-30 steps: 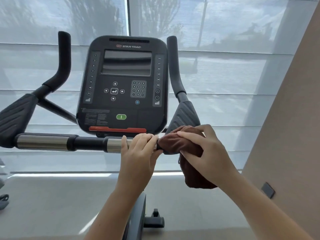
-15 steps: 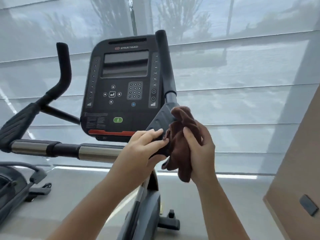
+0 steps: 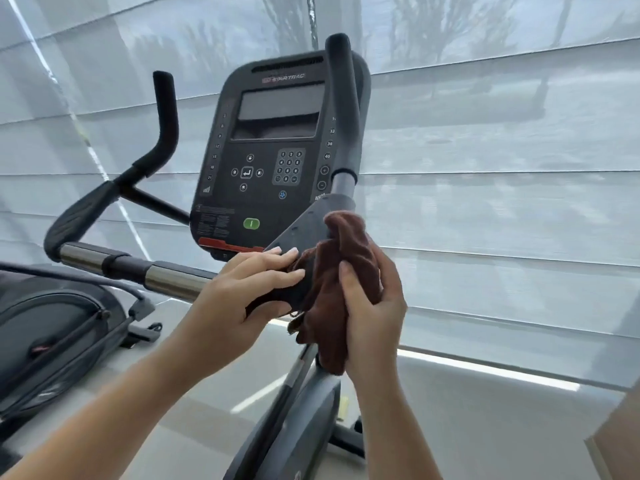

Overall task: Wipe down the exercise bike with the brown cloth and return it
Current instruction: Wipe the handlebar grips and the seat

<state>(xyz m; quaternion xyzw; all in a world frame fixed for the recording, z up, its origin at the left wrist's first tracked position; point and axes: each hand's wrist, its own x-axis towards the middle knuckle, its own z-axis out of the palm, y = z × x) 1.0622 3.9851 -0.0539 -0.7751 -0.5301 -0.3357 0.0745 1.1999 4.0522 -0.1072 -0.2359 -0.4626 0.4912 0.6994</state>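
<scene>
A sheer window shade [image 3: 485, 150] covers the whole background and is crossed by horizontal seams. Tree silhouettes [image 3: 433, 26] and a vertical window mullion [image 3: 312, 19] show dimly through it. A bright strip [image 3: 485, 370] runs along the shade's bottom hem, just above the pale glossy floor [image 3: 467, 427]. At lower left stands a second machine [image 3: 52, 327] with a dark grey shroud, and a curved grey cable [image 3: 69, 277] passes over it (make not legible). A tan panel [image 3: 620, 441] occupies the lower right corner. A small yellow item [image 3: 343, 408] lies on the floor, too small to identify.
</scene>
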